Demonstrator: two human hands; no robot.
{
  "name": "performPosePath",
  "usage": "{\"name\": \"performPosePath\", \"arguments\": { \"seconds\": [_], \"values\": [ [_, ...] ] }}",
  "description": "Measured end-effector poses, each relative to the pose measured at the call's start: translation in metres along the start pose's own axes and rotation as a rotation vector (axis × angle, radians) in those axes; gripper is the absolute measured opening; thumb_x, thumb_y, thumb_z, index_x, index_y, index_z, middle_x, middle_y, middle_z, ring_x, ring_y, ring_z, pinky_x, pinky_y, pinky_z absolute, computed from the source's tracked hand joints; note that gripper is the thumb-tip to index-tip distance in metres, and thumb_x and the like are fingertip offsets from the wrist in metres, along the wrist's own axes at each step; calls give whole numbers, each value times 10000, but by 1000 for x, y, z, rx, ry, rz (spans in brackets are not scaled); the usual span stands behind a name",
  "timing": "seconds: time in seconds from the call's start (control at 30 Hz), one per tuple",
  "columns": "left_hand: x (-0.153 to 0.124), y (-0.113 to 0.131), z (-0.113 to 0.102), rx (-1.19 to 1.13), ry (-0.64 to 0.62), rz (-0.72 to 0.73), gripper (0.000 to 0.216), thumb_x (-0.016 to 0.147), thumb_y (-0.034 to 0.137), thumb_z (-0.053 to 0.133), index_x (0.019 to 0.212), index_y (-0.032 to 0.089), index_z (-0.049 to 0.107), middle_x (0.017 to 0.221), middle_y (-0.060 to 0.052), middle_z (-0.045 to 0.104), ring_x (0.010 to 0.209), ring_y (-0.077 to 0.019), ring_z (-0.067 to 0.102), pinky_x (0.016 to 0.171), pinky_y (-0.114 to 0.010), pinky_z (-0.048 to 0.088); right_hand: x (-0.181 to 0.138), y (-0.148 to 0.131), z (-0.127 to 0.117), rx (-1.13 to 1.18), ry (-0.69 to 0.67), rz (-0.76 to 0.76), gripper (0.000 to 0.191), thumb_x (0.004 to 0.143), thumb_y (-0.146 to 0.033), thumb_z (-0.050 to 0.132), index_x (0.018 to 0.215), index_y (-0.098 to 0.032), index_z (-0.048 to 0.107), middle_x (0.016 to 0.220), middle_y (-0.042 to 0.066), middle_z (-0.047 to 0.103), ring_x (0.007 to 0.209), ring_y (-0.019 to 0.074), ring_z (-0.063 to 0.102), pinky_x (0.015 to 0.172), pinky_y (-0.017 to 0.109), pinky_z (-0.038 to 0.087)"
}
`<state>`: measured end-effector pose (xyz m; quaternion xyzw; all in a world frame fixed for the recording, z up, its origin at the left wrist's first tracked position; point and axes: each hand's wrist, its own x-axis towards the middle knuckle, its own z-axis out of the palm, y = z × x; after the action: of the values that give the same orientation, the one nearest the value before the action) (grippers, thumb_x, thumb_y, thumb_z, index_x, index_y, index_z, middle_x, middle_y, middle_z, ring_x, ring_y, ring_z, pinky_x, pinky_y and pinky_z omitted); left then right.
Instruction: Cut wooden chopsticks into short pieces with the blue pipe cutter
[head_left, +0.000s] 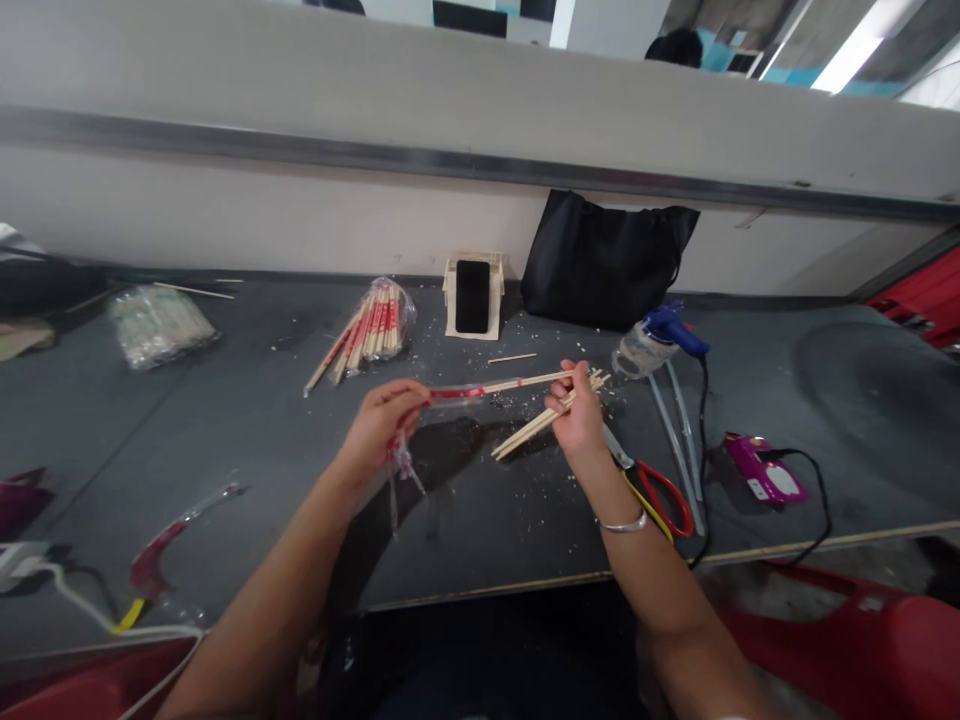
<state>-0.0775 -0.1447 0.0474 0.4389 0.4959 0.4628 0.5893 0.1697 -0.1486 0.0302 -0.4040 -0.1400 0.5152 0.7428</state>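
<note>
My left hand (381, 428) is closed on clear plastic chopstick wrappers with red print. One wrapper (459, 393) stretches to the right from its fingertips, and crumpled ones (401, 462) dangle below the palm. Pale wooden chopsticks (536, 380) reach from the end of that wrapper to my right hand (579, 412), which pinches their far end. The same right hand is also wrapped round a bunch of bare chopsticks (525, 433) that slants down to the left. A bangle circles the right wrist.
Wrapped chopsticks (375, 325) lie in a bag behind my left hand. A phone (472, 297) leans on a wooden stand beside a black bag (604, 262). To the right are a blue glue gun (667, 328), glue sticks (677, 440), scissors (664, 497) and a purple power box (765, 470).
</note>
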Motion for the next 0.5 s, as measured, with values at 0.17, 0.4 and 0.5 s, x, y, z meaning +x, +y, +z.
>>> {"name": "performPosePath", "arguments": {
  "seconds": [0.17,0.4,0.5],
  "values": [
    [10,6,-13,-138,342,91,260,597,337,736,554,206,517,448,81,399,387,-53,331,372,-173,304,3,0,-2,18,10,-30,428,762,-570,825,759,-213,589,596,-92,470,495,47,446,387,147,280],
    [21,2,-26,-189,529,133,312,561,145,688,520,200,383,473,80,443,415,-46,441,398,-136,357,-1,5,-1,-2,76,24,458,799,-611,761,711,-240,507,723,-40,687,647,111,629,630,263,558],
    [23,4,-28,-287,581,114,259,556,102,645,630,211,421,577,67,578,499,-92,588,452,-158,454,-6,0,4,2,28,-9,470,797,-649,743,732,-253,499,707,-48,672,654,127,626,720,335,593]
  ]
}}
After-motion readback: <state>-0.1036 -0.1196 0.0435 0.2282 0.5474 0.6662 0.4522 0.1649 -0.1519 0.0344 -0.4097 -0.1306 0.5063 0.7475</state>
